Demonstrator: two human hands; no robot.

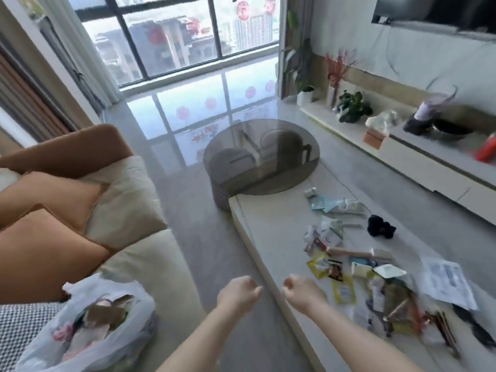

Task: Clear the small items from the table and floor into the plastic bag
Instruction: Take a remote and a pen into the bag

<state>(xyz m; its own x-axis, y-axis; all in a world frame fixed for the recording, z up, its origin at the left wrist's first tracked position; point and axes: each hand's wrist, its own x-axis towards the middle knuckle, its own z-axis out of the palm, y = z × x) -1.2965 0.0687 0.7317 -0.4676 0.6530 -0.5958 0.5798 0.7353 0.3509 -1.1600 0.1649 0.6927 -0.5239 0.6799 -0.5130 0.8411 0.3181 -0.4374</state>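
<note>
White plastic bag (88, 326) sits at your near left against the sofa (150, 253), its mouth gaping and already stuffed with wrappers. Your left hand (237, 292) and right hand (300, 291) hover side by side over the floor just beside the counter (268, 216), fingers curled in, holding nothing. Loose packets (341, 267) lie scattered on the counter to your right.

Daylight comes through a large window (182, 38) with dark frames and reflects on the glossy grey floor (188, 210). A sofa (128, 237) with orange cushions (48, 253) stands at left. A round glass table (261, 157) is in the middle, a low white cabinet (429, 167) along the right wall.
</note>
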